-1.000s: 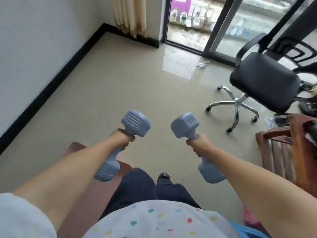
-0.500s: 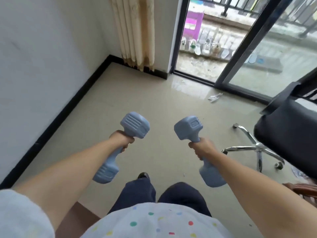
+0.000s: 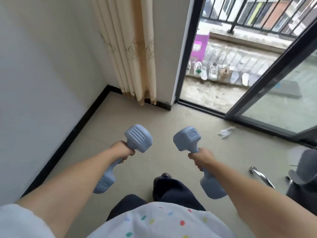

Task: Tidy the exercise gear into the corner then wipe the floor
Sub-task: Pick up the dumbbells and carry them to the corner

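Note:
Two pale blue dumbbells are carried in front of me above the beige tiled floor. My left hand (image 3: pixel 122 151) grips the handle of the left dumbbell (image 3: pixel 138 138), whose ribbed head points forward. My right hand (image 3: pixel 201 158) grips the handle of the right dumbbell (image 3: pixel 186 138), tilted the same way. The room corner (image 3: pixel 109 93) lies ahead to the left, where the white wall meets the curtain (image 3: pixel 132 54).
A black skirting (image 3: pixel 68 134) runs along the left wall. An open sliding glass door (image 3: pixel 257 93) leads to a balcony with several shoes. A crumpled scrap (image 3: pixel 225 132) lies on the floor near the door track. A black office chair (image 3: pixel 303 172) stands at the right edge.
I have walked forward toward the corner; curtain and door are nearer and the chair has slid to the right edge. Both hands keep holding the dumbbells the same way.

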{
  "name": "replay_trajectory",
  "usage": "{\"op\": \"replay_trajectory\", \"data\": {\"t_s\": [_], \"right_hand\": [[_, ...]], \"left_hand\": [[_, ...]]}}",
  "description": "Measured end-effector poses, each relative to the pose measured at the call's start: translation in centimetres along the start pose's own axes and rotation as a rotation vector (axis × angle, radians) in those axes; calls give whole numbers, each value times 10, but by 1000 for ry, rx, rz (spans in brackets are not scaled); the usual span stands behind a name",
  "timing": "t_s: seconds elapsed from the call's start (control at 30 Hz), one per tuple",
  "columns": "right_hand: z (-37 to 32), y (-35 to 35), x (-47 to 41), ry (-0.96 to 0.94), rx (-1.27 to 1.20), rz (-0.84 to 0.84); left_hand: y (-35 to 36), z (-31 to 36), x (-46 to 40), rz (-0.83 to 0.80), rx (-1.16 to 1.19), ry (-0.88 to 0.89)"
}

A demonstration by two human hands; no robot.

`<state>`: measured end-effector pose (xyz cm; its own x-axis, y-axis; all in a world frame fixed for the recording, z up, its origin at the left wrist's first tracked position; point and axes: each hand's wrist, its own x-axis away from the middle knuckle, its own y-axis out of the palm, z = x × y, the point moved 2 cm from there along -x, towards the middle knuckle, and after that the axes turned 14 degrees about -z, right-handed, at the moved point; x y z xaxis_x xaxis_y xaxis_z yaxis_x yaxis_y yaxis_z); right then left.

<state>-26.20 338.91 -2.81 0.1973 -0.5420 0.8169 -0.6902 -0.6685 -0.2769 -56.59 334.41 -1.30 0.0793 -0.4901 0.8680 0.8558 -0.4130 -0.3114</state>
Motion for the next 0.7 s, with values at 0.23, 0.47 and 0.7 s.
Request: {"op": "replay_trajectory", "data": {"t_s": [0.23, 0.47, 0.7], "right_hand": [[-105, -69, -84, 34, -13, -9], [-177, -92, -178, 112, -125, 44], [-222, -78, -286, 270, -314, 68]], "left_hand": [[-91, 88, -67, 15, 22, -33], [-182, 160, -180, -66, -7, -33], [-226, 209, -304, -181, -26, -125]]}}
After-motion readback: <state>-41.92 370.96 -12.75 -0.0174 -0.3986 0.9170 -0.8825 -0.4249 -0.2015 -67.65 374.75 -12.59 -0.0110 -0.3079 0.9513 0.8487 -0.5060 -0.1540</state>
